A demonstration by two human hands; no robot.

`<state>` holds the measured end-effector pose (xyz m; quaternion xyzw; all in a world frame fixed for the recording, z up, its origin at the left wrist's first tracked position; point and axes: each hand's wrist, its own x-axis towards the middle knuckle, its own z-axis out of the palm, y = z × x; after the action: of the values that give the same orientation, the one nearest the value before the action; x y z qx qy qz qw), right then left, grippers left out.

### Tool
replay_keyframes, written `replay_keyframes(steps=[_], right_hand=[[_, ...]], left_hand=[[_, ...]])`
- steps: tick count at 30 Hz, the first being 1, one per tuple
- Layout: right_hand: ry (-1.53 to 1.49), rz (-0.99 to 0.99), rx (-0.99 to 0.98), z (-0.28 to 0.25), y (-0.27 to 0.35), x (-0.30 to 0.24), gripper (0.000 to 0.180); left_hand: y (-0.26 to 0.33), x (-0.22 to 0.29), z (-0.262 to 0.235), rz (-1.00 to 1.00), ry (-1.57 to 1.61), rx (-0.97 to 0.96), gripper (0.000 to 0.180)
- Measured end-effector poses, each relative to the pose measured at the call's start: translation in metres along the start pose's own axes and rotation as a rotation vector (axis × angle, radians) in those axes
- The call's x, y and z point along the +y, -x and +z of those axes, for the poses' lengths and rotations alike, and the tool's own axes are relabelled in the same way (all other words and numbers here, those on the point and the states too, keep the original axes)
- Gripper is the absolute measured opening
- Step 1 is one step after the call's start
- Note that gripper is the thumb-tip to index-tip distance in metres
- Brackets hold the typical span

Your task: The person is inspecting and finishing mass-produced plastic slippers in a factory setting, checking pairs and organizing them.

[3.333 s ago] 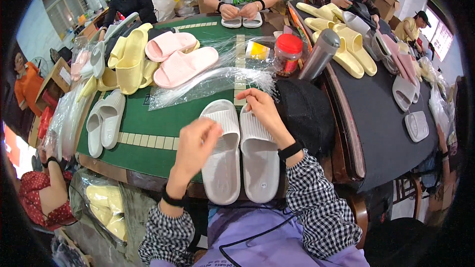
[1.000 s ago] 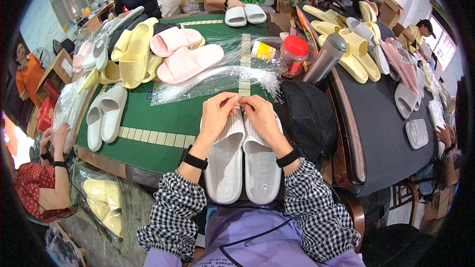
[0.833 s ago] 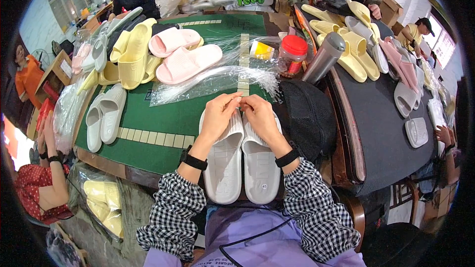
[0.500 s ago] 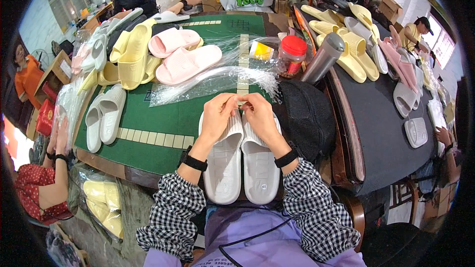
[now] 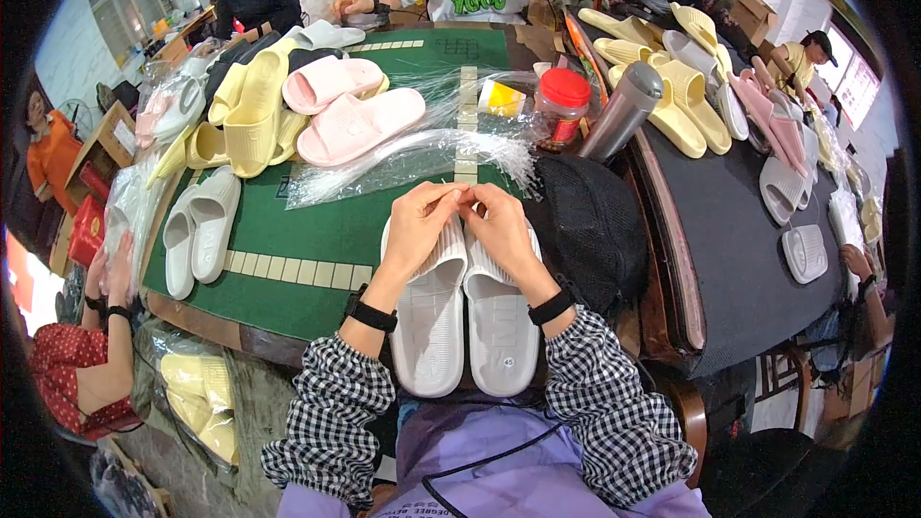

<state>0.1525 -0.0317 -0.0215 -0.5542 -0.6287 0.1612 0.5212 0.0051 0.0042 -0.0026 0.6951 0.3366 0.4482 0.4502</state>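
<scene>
A pair of light grey slide slippers stands upright in front of me, heels toward my body. My left hand (image 5: 419,226) is over the strap of the left slipper (image 5: 429,331), my right hand (image 5: 505,227) over that of the right slipper (image 5: 503,331). Both hands are closed in a pinch, fingertips meeting just beyond the toes. Whatever the fingers hold is too thin or hidden to make out. Just beyond them lies a bundle of thin clear plastic strands (image 5: 432,155) on plastic film.
Pink slippers (image 5: 360,127), yellow slippers (image 5: 255,115) and another grey pair (image 5: 213,225) lie on the green table mat (image 5: 288,307). Right of my hands are a black mesh bag (image 5: 590,230), a red-lidded jar (image 5: 562,105) and a steel flask (image 5: 624,110). Co-workers sit around.
My fingertips stay together over the toes, with only a slight shift. Across the table, a person in a white shirt has drawn one hand back from a grey slipper and lowered the other.
</scene>
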Motion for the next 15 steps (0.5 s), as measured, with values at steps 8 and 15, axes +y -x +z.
replay_keyframes(steps=[8, 15], right_hand=[[-0.036, 0.014, 0.051, -0.0005, -0.0009, -0.0015, 0.01], [-0.244, 0.207, 0.145, -0.0007, -0.0023, 0.0011, 0.01]], left_hand=[[-0.002, -0.0059, -0.0022, 0.081, -0.104, 0.072, 0.016], [-0.0021, -0.0026, 0.0, 0.069, -0.114, 0.105, 0.02]])
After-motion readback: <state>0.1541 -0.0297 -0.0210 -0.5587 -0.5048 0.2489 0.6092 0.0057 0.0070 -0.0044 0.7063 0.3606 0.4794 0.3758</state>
